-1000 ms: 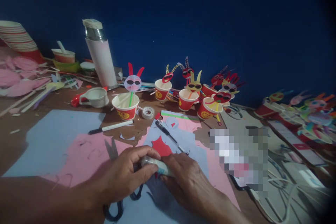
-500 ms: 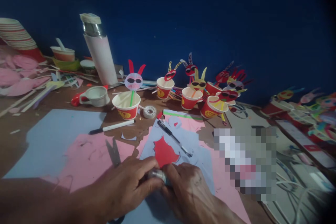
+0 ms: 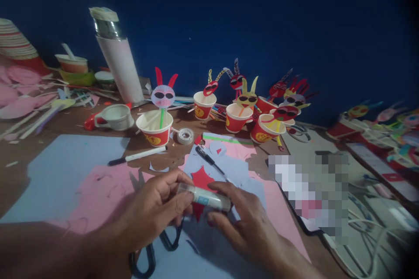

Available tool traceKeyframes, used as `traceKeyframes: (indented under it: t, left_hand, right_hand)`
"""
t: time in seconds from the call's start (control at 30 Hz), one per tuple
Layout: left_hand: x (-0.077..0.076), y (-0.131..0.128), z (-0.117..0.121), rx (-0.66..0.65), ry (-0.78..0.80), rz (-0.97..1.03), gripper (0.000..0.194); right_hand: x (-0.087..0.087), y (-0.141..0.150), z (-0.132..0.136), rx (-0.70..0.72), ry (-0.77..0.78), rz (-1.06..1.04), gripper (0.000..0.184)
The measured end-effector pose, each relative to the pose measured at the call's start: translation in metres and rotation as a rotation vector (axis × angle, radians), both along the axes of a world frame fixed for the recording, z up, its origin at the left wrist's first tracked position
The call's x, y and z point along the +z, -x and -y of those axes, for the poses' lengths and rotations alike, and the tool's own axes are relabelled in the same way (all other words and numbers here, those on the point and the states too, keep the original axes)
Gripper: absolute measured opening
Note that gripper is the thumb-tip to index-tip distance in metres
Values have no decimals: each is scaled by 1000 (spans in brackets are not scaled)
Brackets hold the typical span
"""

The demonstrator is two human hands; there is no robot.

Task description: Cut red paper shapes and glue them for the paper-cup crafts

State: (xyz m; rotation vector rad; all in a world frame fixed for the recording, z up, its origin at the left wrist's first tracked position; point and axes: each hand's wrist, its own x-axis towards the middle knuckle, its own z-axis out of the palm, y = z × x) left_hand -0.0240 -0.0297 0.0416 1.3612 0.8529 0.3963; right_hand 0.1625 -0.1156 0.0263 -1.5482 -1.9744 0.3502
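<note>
A clear, slim glue stick (image 3: 209, 199) with a blue label lies across the space between my hands. My left hand (image 3: 160, 205) pinches its left end between thumb and fingers. Around the right end, my right hand (image 3: 250, 220) has its fingers spread, the index finger close over the top and the thumb apart below. Beneath the tube, a red paper cutout (image 3: 201, 177) with pointed edges rests on pale blue paper (image 3: 209, 255). Black-handled scissors (image 3: 151, 261) lie partly hidden under my left hand.
A black pen (image 3: 212, 161), a marker (image 3: 140, 155) and a tape roll (image 3: 185, 136) lie beyond my hands. Paper cups with paper faces, such as the nearest cup (image 3: 155, 128), line the back. A tall flask (image 3: 118, 65) stands left; cables (image 3: 363, 235) lie right.
Both hands were closed together round the tube, hiding most of it. Now the right hand has opened and drawn to the right, the tube shows lengthwise, and the scissors' handles are uncovered.
</note>
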Motion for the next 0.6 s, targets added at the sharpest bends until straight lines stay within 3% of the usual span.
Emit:
traceKeyframes:
  t: [0.17,0.37,0.5,0.6]
  left_hand:
    - [-1,-1,-5,22,74,43,22]
    - [-6,3,-9,22,59,13,24]
    - [-12,10,-18,91,56,78,20]
    - [-13,10,-22,76,186,161,9]
  right_hand:
    - [-2,-11,-6,21,48,-128,16]
    - [-4,-15,-8,19,-47,-87,20]
    - [4,-21,-9,-100,-16,-114,20]
    - [10,-24,-11,-167,65,-189,19]
